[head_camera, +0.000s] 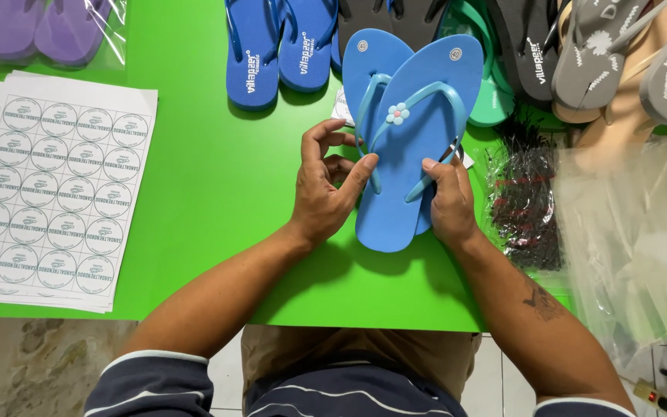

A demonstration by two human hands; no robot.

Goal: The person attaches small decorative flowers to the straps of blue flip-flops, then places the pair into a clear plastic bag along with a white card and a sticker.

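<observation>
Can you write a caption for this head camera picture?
Two hands, left and right, hold light blue flip-flops over a green table.

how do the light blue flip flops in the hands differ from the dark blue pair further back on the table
The light blue flip flops are paler, stacked one over the other and gripped by the left hand and right hand; the dark blue pair is deeper in colour, side by side and untouched. The light pair has a small flower on its strap; the dark pair has white print on the sole. Both rest on the green table.
</observation>
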